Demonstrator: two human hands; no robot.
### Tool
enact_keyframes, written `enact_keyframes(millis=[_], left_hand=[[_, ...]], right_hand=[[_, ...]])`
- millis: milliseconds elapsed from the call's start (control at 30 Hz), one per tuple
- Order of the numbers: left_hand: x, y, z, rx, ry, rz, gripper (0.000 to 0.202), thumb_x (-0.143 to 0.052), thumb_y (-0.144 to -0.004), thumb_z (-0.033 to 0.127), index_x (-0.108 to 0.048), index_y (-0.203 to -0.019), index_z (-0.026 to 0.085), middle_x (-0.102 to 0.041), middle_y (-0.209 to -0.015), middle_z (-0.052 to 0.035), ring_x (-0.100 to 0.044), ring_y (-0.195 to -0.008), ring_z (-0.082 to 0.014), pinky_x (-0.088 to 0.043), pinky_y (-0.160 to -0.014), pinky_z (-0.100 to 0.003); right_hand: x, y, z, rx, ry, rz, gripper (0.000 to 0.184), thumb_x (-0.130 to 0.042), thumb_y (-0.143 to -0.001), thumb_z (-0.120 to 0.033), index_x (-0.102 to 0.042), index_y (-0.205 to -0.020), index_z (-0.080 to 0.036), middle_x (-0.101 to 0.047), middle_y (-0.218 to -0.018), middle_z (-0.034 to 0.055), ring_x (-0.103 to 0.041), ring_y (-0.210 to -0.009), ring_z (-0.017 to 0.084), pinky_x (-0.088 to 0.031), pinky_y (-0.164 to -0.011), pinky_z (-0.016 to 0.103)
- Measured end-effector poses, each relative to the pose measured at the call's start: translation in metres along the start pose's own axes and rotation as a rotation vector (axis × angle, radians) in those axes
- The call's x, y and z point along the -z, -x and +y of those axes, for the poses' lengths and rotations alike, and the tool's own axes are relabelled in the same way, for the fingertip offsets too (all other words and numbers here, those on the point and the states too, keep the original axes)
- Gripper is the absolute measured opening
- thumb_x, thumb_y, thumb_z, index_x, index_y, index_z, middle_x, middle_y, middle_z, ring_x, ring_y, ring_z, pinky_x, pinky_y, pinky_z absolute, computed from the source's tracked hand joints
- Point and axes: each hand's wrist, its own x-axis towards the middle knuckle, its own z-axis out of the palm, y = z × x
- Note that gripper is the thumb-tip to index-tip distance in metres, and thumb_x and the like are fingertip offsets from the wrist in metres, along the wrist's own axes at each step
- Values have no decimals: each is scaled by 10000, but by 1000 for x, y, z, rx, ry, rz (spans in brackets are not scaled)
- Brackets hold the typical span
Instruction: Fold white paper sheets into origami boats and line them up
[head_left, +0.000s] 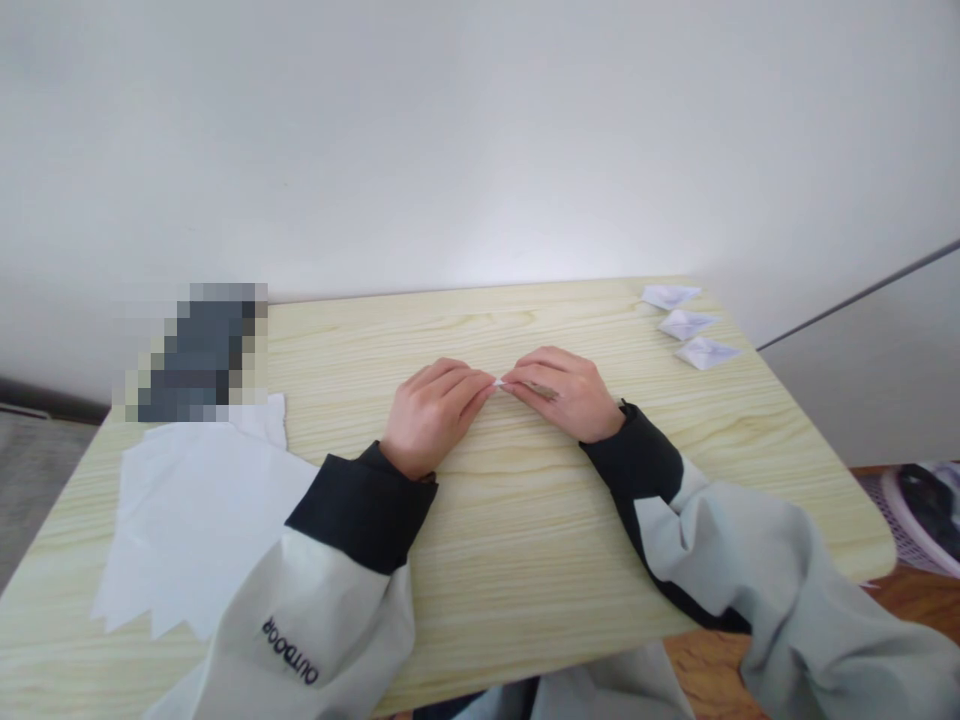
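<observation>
Nearest the table's [525,540] front edge, two grey-and-black sleeves come in from below. A loose stack of white paper sheets [187,510] with jagged corners lies on the table's front-left part, partly under the left sleeve.

At the table's middle the two hands meet. The left hand [431,415] and the right hand [562,395] both rest knuckles-up on the wood with their fingers drawn together. Their fingertips pinch a small folded paper [498,382] from either side. Only a white tip of it shows between the fingers, low against the tabletop; the rest is hidden, so its shape cannot be told.

By the look of it, the work in hand is a fine crease or a pull on an origami piece, already folded down small. A further fold at this size would call for a firm, even pinch from both sides and pressure along the edge, so that the paper does not slip or tear.

Toward the table's far-left corner sits a blurred dark object [199,350], not identifiable. At the far-right corner three folded paper boats [686,323] lie in a short row, well apart from the hands. Beyond the table's right edge, on the floor, part of a pale basket [900,500] shows.
</observation>
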Motion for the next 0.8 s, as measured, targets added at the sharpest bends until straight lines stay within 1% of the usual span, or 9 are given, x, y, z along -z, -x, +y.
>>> enact_keyframes(millis=[100, 233, 300, 433, 500, 600, 700, 800], left_hand=[[0, -1, 1, 6, -54, -1, 202, -495, -924, 272, -669, -854, 197, -724, -791, -18, -642, -808, -164, -480, -754, -307], [0, -3, 1, 34, -83, 9, 244, -491, -930, 298, -660, -789, 194, -711, -721, -14, -636, -713, -155, -463, -720, -305], [-1, -2, 1, 72, -44, 37, 236, -504, -925, 313, -667, -808, 189, -719, -751, -22, -641, -720, -152, -473, -724, -294], [0, -1, -1, 103, 90, 65, 219, -526, -914, 323, -672, -912, 160, -728, -871, -56, -658, -810, -157, -504, -746, -268], [0, 0, -2, 109, 131, 84, 208, -525, -915, 292, -675, -931, 149, -728, -889, -59, -662, -828, -153, -510, -755, -255], [1, 1, -4, 133, 149, 129, 182, -529, -912, 248, -686, -910, 156, -731, -871, -43, -665, -812, -144, -508, -755, -243], [1, 2, -6, 140, 101, 146, 181, -542, -902, 244, -693, -863, 152, -729, -818, -38, -660, -757, -153, -503, -724, -255], [1, 1, -6, 148, 58, 140, 189, -550, -895, 249, -694, -834, 144, -723, -773, -42, -651, -714, -163, -495, -701, -268]], right_hand=[[0, 0, -2, 14, 23, -6, 198, -519, -914, -303, -683, -851, -211, -681, -816, 41, -616, -769, 146, -487, -723, 276], [-1, -1, -4, -30, 68, 30, 234, -546, -899, -344, -691, -787, -197, -639, -692, 23, -577, -645, 124, -450, -647, 261], [-1, -1, -4, -60, 46, 53, 231, -571, -883, -354, -697, -774, -194, -637, -680, 18, -570, -619, 114, -450, -631, 250], [2, -1, -2, -100, -25, 123, 192, -603, -863, -337, -709, -786, -197, -661, -699, 11, -574, -590, 97, -463, -583, 219], [3, 0, -1, -85, -58, 143, 168, -624, -849, -321, -710, -787, -190, -676, -709, 14, -582, -585, 94, -471, -568, 211], [2, 0, 1, -58, -112, 157, 121, -653, -826, -281, -704, -798, -174, -701, -753, 28, -612, -613, 99, -489, -569, 203], [1, 0, 1, -52, -119, 172, 99, -648, -831, -258, -690, -785, -180, -708, -764, 31, -637, -654, 111, -505, -593, 207], [1, 0, 0, -38, -104, 163, 120, -628, -846, -247, -674, -764, -173, -695, -741, 39, -636, -679, 124, -505, -627, 225]])
